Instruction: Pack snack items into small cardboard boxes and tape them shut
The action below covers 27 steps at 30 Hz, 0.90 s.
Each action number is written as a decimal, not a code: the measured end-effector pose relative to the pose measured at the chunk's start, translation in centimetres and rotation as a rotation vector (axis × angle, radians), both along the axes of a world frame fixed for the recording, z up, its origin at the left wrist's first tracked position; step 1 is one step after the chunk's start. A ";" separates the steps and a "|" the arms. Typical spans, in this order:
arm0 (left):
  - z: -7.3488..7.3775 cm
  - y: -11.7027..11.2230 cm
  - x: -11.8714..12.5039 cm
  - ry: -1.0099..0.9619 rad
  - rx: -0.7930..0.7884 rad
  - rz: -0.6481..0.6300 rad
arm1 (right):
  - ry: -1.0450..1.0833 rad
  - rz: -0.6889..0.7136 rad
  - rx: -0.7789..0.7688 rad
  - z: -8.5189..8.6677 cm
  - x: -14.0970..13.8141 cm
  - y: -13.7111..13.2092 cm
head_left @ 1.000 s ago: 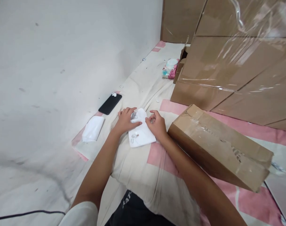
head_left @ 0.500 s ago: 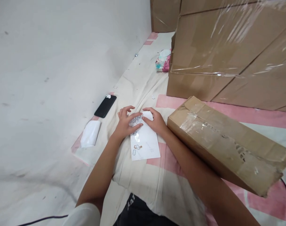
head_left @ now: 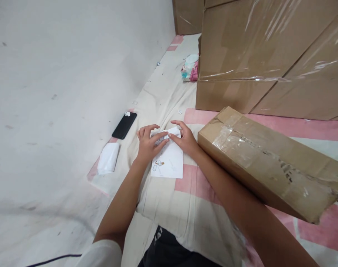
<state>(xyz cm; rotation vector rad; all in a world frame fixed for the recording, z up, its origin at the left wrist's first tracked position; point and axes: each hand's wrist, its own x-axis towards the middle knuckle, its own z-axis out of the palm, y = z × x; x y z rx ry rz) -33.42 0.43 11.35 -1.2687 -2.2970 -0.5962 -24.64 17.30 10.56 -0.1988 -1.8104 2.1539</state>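
A white sheet of paper [head_left: 171, 162] lies on a cream and pink cloth [head_left: 185, 207] over my lap. Small clips [head_left: 158, 165] rest on its near left corner, and more sit under my fingers at its far end. My left hand [head_left: 147, 145] lies on the sheet's far left part, its forefinger stretched across toward my right hand. My right hand [head_left: 185, 139] presses the far right corner, with its thumb and fingers pinched at the paper's edge. Whether it holds a clip is hidden.
A long taped cardboard box [head_left: 269, 163] lies just right of my right arm. Wrapped stacked cartons [head_left: 269, 55] stand behind it. A black phone [head_left: 124, 125] and a white packet [head_left: 108, 158] lie left by the white wall. A pink wipes pack [head_left: 189, 68] sits far back.
The sheet was spread out longer half a second ago and now looks shorter, its near end drawn in. Both hands stayed at its far end and closed toward each other.
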 end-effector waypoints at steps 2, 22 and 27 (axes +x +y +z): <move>0.0 0.0 0.0 0.015 -0.001 0.010 | -0.016 -0.007 0.001 0.1 0.0 0.0; 0.3 0.1 0.4 0.126 -0.016 -0.012 | -0.016 -0.027 0.014 -0.1 -0.1 0.0; 0.4 0.3 0.5 0.163 0.004 -0.026 | 0.015 -0.029 0.034 -0.3 -0.1 0.0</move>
